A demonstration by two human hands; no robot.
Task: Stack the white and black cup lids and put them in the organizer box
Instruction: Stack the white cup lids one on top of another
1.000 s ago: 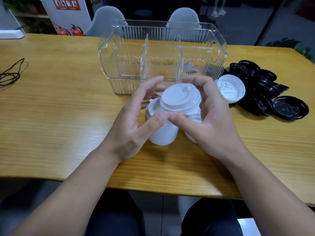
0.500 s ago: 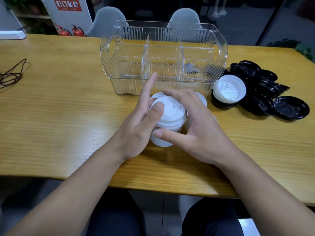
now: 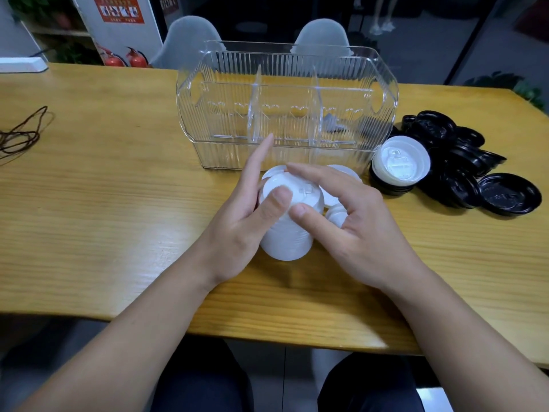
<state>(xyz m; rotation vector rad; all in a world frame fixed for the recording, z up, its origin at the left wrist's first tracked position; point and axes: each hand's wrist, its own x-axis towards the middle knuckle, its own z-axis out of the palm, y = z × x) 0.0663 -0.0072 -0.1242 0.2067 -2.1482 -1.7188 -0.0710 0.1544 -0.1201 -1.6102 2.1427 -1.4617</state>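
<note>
- At table centre, both hands close on the white lid stack (image 3: 285,233); a second ago its top lid was raised and tilted between the fingers, half a second ago it was coming down, and now it sits seated on the stack; judged: one more white lid is joined, stacking of whites continues.
- Left hand (image 3: 237,230): thumb pressed on the top lid, palm against the stack's 9 o'clock side, forefinger straight and pointing toward 12 o'clock; it holds the stack.
- Right hand (image 3: 356,227): thumb tip on the top lid's near edge, fingers arched over the far rim; it pinches the top of the stack.
- Organizer box (image 3: 285,108), clear, ribbed, stands at 12 o'clock of the stack, just beyond it; three compartments counted; no lids visible inside; judged: the putting-in step is not yet begun.
- Counts: one tall white stack in hand, lid number not countable; at least two more white lids (image 3: 335,214) partly hidden under the right hand; one single white lid (image 3: 399,163) atop a short black stack at 2 o'clock; black lid pile (image 3: 463,168) at 3 o'clock, well over ten, exact count not possible.
- Table (image 3: 89,203), wooden; one coiled brown cord (image 3: 20,135) at 9 o'clock, well apart.
</note>
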